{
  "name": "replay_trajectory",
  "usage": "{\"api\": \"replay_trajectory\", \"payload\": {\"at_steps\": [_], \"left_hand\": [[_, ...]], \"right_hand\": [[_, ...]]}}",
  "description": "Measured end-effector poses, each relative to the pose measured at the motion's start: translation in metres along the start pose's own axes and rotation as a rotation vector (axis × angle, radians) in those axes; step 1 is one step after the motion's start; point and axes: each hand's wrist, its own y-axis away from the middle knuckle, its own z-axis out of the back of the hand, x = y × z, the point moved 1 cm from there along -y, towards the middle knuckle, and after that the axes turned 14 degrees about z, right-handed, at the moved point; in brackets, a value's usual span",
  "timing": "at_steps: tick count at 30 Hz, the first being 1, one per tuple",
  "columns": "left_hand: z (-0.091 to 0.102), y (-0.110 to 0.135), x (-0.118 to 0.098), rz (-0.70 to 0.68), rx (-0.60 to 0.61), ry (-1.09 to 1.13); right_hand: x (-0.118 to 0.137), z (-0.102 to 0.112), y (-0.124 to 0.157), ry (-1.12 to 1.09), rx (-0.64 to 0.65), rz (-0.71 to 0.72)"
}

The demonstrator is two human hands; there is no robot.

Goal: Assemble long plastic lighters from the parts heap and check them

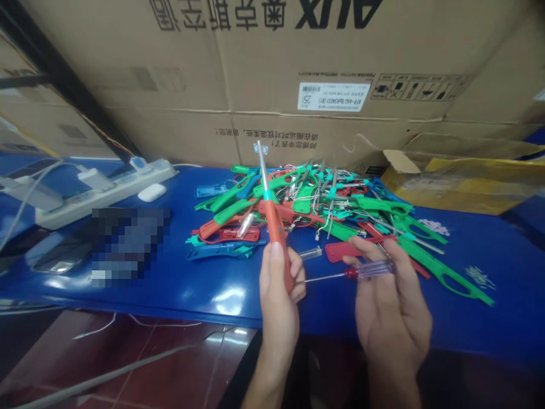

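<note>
My left hand (279, 289) is wrapped round the orange handle of a long-nosed gas lighter (276, 224), its metal tube pointing up and away. In my right hand (389, 307) is a screwdriver (374, 270) with a clear purplish handle and red collar, held between the fingers. Its thin shaft runs left to the lower end of the lighter's handle; the tip is hidden by my left fingers or the handle. Beyond both hands lies a heap of green, red and blue lighter casings (238, 210) with metal tubes and white wires. A clear plastic piece (310, 254) lies between the hands.
A large cardboard box (255, 74) stands behind the blue table (170, 289). At left are a power strip (106, 190), a white earbud case (152, 192) and a dark phone-like object (63, 257). An opened carton (464, 182) and small white pieces (479, 277) lie at right.
</note>
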Motion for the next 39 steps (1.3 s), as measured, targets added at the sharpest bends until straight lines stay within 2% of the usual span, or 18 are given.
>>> {"api": "replay_trajectory", "payload": {"at_steps": [2, 6, 11, 16, 19, 22, 27, 29, 32, 34, 35, 39], "left_hand": [[0.0, 0.0, 0.0, 0.005, -0.008, 0.012], [0.001, 0.001, 0.0, 0.001, -0.005, 0.013], [0.003, 0.001, -0.001, 0.039, 0.002, 0.067], [0.0, 0.001, -0.001, 0.028, 0.021, 0.031], [0.001, 0.0, -0.002, 0.011, 0.014, 0.044], [0.002, 0.0, -0.002, 0.003, 0.012, 0.078], [0.002, 0.001, -0.002, -0.012, 0.001, 0.031], [0.001, 0.001, -0.002, -0.015, 0.003, 0.029], [0.0, 0.0, -0.002, -0.01, 0.015, 0.05], [0.001, -0.001, -0.003, 0.0, 0.017, 0.06], [0.001, -0.002, -0.003, 0.004, 0.012, 0.059], [0.001, -0.002, -0.003, 0.013, 0.008, 0.015]], "right_hand": [[-0.002, 0.002, 0.0, -0.062, 0.019, 0.021], [-0.006, 0.003, 0.0, -0.026, -0.05, 0.1], [-0.004, 0.003, 0.002, -0.064, 0.033, -0.012], [0.001, 0.005, -0.002, -0.03, -0.023, 0.125], [0.002, 0.003, -0.001, 0.039, 0.002, 0.049], [0.0, 0.002, 0.002, -0.048, 0.079, 0.01], [-0.001, 0.005, 0.006, 0.044, -0.002, 0.072], [0.001, 0.005, 0.006, 0.03, 0.03, 0.051], [0.006, 0.002, 0.006, -0.068, 0.146, -0.006], [0.007, 0.0, 0.007, -0.049, 0.194, -0.007], [0.007, 0.0, 0.008, -0.007, 0.184, 0.0], [0.003, 0.002, 0.013, 0.164, 0.006, 0.052]]}}
